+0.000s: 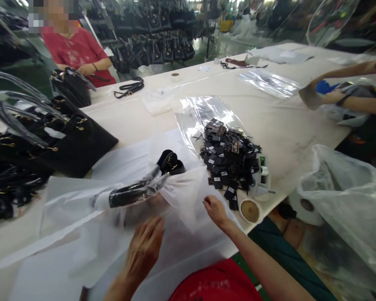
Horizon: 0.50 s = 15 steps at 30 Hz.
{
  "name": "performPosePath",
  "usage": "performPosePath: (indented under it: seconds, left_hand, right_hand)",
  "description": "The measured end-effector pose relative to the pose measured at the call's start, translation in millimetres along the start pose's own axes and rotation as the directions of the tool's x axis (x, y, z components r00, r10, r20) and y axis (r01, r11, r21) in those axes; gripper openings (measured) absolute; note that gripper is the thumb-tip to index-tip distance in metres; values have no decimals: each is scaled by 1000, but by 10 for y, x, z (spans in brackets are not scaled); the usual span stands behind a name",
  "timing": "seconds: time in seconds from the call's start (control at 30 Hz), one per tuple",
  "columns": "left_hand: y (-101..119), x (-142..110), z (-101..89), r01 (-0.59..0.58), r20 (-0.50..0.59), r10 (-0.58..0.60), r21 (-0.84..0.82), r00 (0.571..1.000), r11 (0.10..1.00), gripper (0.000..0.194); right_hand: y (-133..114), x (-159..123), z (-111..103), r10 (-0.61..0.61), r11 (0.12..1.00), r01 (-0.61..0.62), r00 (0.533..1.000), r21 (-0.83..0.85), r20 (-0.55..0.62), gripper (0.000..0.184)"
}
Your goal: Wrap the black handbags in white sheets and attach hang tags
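While black, plastic-wrapped bag handles [128, 197] lie on thin white sheets [90, 246], two bare hands flank their near side.
The left hand [146, 244] is loosely spread below them; the right hand [215, 211] is curled closed near the heaped black tags [230, 156] — whether it grips anything, I cannot tell.

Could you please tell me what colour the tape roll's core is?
Brown, in the head view.
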<state>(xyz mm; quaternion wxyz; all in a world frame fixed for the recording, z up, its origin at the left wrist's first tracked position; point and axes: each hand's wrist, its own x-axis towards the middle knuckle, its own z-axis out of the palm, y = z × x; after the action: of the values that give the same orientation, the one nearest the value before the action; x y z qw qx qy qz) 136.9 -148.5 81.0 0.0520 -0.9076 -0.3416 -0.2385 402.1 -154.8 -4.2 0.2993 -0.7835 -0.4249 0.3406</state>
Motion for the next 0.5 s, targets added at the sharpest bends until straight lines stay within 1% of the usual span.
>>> performPosePath:
  seconds: [0.07,0.13,0.2,0.3,0.4,0.47,0.5]
  left_hand:
    - [109,-252,129,34,17,-33,-14,999,999,20]
    - [179,-486,222,75,23,-75,3,997,997,21]
    - [214,-680,267,111,39,-112,27,993,993,23]
    - [216,-889,278,141,86,-144,47,986,989,24]
    - [189,-1027,276,157,134,-162,50,978,986,23]
    - [171,-1095,285,170,158,-175,46,972,984,23]
    - [164,-1122,294,174,166,-178,43,970,984,23]
  right_hand:
    - [117,176,-196,48,992,-57,995,-114,-82,10]
    - [204,375,-341,94,972,-124,984,-198,-151,14]
    - [251,552,-412,135,950,-184,970,-252,-200,18]
    - [266,723,-422,172,925,-248,949,-289,-264,34]
    - [273,812,-437,154,916,-269,921,-297,-358,35]
    - [294,873,-487,106,919,-240,913,-311,-393,35]
    - [309,911,-522,77,922,-215,917,-323,-391,35]
